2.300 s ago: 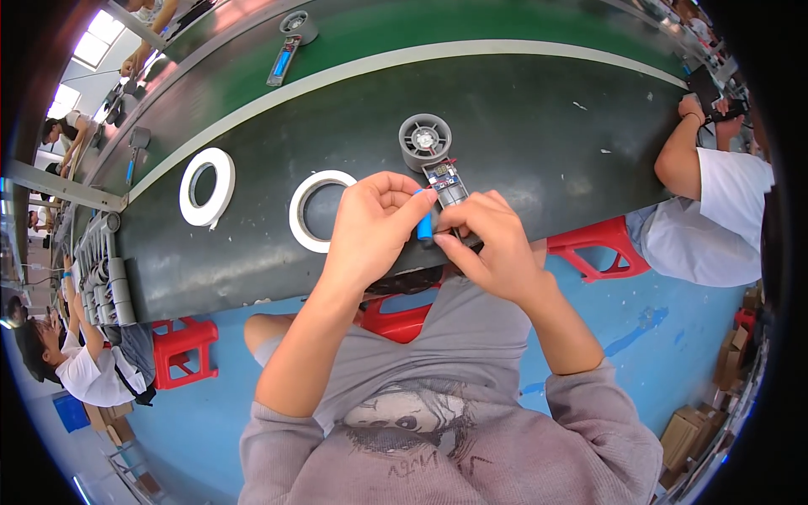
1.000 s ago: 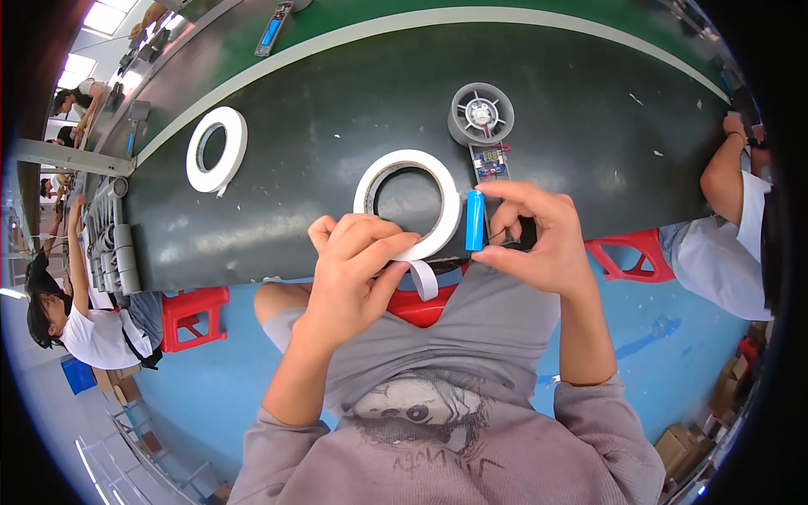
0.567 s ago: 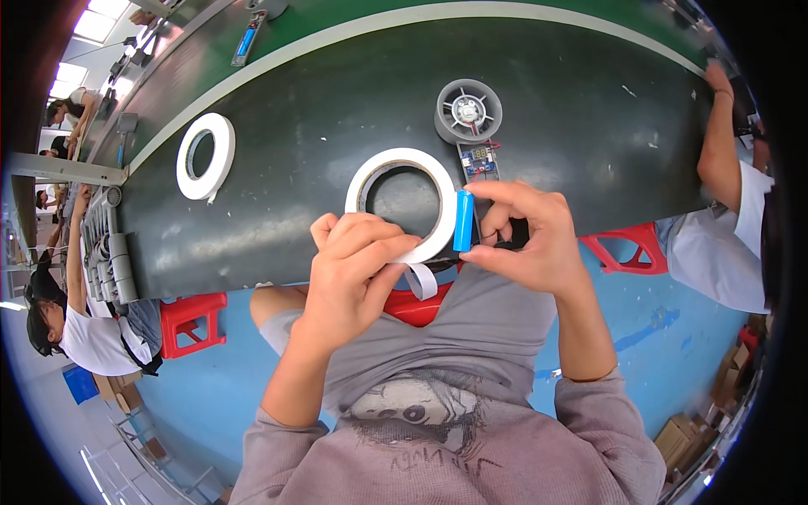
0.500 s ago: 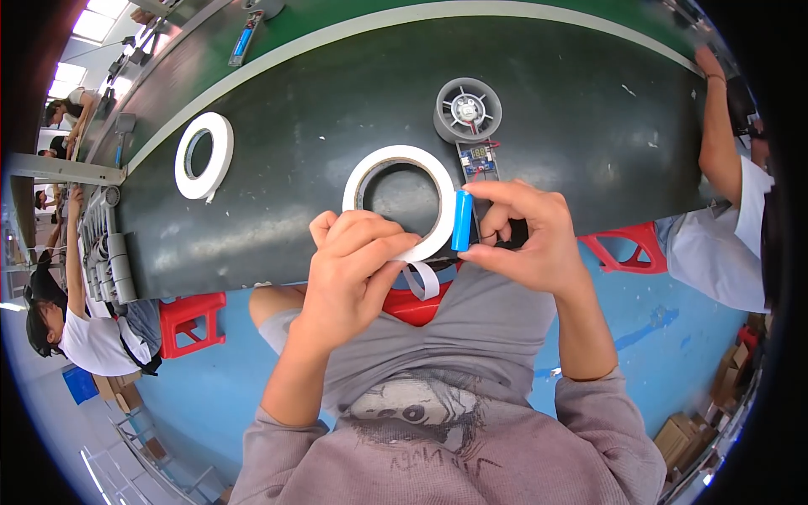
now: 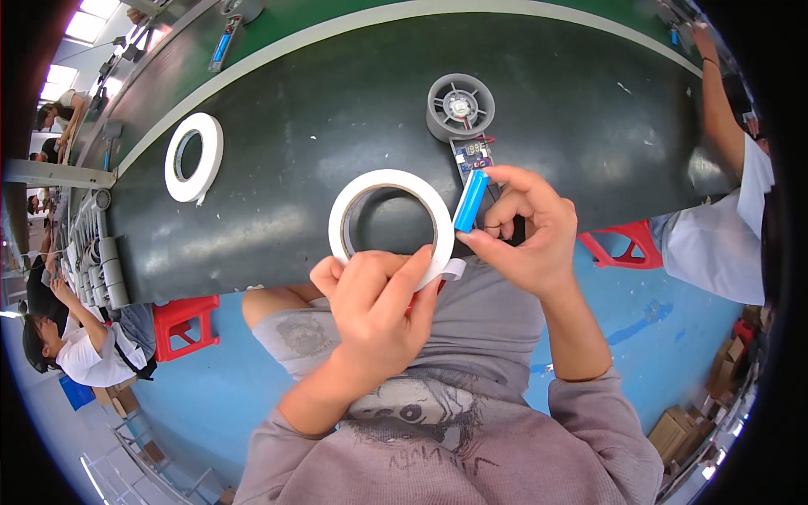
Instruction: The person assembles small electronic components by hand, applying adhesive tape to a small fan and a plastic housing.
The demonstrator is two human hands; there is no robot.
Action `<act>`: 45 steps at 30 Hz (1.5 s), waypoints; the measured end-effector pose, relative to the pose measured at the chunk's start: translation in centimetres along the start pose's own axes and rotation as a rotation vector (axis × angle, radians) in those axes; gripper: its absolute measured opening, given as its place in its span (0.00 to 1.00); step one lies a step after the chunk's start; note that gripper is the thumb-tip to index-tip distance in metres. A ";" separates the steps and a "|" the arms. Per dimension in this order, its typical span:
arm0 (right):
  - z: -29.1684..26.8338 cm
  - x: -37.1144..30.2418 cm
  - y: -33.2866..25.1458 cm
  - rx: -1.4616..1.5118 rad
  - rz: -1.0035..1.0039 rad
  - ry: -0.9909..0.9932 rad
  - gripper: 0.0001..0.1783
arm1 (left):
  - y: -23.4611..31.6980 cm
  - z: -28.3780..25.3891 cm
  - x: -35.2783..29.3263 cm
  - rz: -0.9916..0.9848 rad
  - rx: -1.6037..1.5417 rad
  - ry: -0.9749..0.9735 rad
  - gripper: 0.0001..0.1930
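A large roll of white tape (image 5: 339,215) is gripped at its near edge by my left hand (image 5: 376,305), fingers over the ring and thumb side hidden. Its loose end (image 5: 454,269) curls out at the roll's lower right. Between thumb and fingertips, my right hand (image 5: 540,231) pinches a blue cylindrical battery (image 5: 471,204), tilted with its top to the right. The battery is close beside the roll's right rim; whether they touch I cannot tell. Just beyond, a grey round fan (image 5: 460,108) joins a small blue circuit board (image 5: 473,154) with a digit display and red wires.
Another white tape roll (image 5: 212,157) lies on the dark bench top (image 5: 295,109) at the left. A similar unit with a blue battery (image 5: 222,46) is at the far left. People sit at both sides, with red stools (image 5: 185,326) on the blue floor.
The tape roll has come slightly nearer and left, turning so its loose end sits at the right. The battery has moved slightly away from me and tilted rightward at the top.
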State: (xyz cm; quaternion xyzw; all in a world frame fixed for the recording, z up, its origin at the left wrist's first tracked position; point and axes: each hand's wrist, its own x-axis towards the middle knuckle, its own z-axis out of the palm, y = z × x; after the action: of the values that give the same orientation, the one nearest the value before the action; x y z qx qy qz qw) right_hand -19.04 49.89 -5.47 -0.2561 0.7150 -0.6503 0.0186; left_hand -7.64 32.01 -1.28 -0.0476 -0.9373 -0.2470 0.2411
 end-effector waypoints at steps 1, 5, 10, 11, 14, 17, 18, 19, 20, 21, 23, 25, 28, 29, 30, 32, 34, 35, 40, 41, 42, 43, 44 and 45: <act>0.0 0.1 0.0 -0.002 0.000 0.000 0.35 | 0.2 0.1 -0.1 0.000 0.022 0.012 0.19; -0.5 0.5 0.0 0.156 0.194 0.159 0.36 | 1.0 -0.5 -1.3 0.051 0.045 -0.049 0.19; -1.8 0.2 0.7 0.490 0.123 -0.019 0.34 | -2.7 -1.6 1.2 -0.094 0.075 -0.073 0.24; -1.9 0.3 0.7 0.487 0.122 -0.021 0.34 | -3.0 -2.0 2.2 -0.082 0.042 -0.045 0.23; -2.1 0.6 0.3 0.466 0.147 -0.075 0.34 | -4.4 -1.5 6.7 -0.014 -0.109 -0.040 0.22; -2.5 0.6 0.1 0.501 0.172 -0.094 0.35 | -4.1 1.6 11.5 -0.012 -0.205 -0.031 0.25; -2.5 0.6 0.0 0.459 0.197 -0.095 0.34 | -4.1 2.8 12.7 -0.003 -0.203 -0.104 0.27; -2.6 0.7 -0.2 0.417 0.223 -0.091 0.35 | -4.2 3.5 13.5 0.009 -0.202 -0.179 0.29; -3.1 0.9 -0.7 0.407 0.222 -0.093 0.35 | -4.2 3.8 14.1 0.009 -0.211 -0.173 0.29; -3.8 1.2 -1.6 0.236 0.199 -0.183 0.34 | -4.1 4.0 14.6 0.050 -0.195 -0.232 0.29; -4.7 1.9 -2.8 0.071 0.182 -0.271 0.34 | -4.0 3.9 14.8 0.087 -0.179 -0.298 0.29; -5.5 2.9 -3.6 -0.367 -0.133 -0.414 0.33 | -3.9 3.7 14.7 0.133 -0.203 -0.289 0.29; -5.5 3.0 -4.1 -0.511 -0.163 -0.434 0.30 | -3.7 4.1 14.2 0.149 -0.225 -0.251 0.29; -5.5 3.0 -4.0 -0.583 -0.205 -0.443 0.30 | -3.7 4.1 14.2 0.146 -0.230 -0.251 0.29; -5.4 3.1 -4.0 -0.584 -0.201 -0.447 0.30 | -3.7 4.0 14.3 0.148 -0.217 -0.255 0.29; -5.1 3.1 -4.0 -0.597 -0.194 -0.446 0.29 | -3.6 3.9 14.3 0.148 -0.210 -0.257 0.29; -4.8 3.1 -4.0 -0.605 -0.184 -0.453 0.29 | -3.6 3.9 14.3 0.158 -0.233 -0.252 0.29; -4.6 3.1 -4.0 -0.613 -0.178 -0.455 0.29 | -3.6 3.9 14.3 0.156 -0.235 -0.252 0.29; -4.1 3.2 -3.6 -0.648 -0.178 -0.446 0.29 | -3.6 3.8 14.3 0.159 -0.226 -0.259 0.29; -4.0 3.2 -3.6 -0.653 -0.187 -0.443 0.29 | -3.6 3.8 14.3 0.158 -0.229 -0.260 0.29; -3.9 3.2 -3.6 -0.654 -0.184 -0.444 0.29 | -3.7 3.8 14.3 0.157 -0.224 -0.265 0.28; -3.8 3.2 -3.9 -0.669 -0.161 -0.450 0.29 | -3.7 3.8 14.4 0.157 -0.220 -0.268 0.28; -3.8 3.2 -4.1 -0.683 -0.138 -0.455 0.28 | -3.6 3.7 14.5 0.156 -0.223 -0.269 0.28; -3.9 3.3 -4.3 -0.685 -0.136 -0.456 0.28 | -3.4 3.7 14.6 0.165 -0.204 -0.272 0.28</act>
State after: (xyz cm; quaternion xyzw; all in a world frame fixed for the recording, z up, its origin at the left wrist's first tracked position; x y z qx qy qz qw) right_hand -21.82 52.12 0.22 -0.4315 0.8491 -0.3011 0.0473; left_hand -22.74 30.37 1.36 -0.1817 -0.9243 -0.3113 0.1255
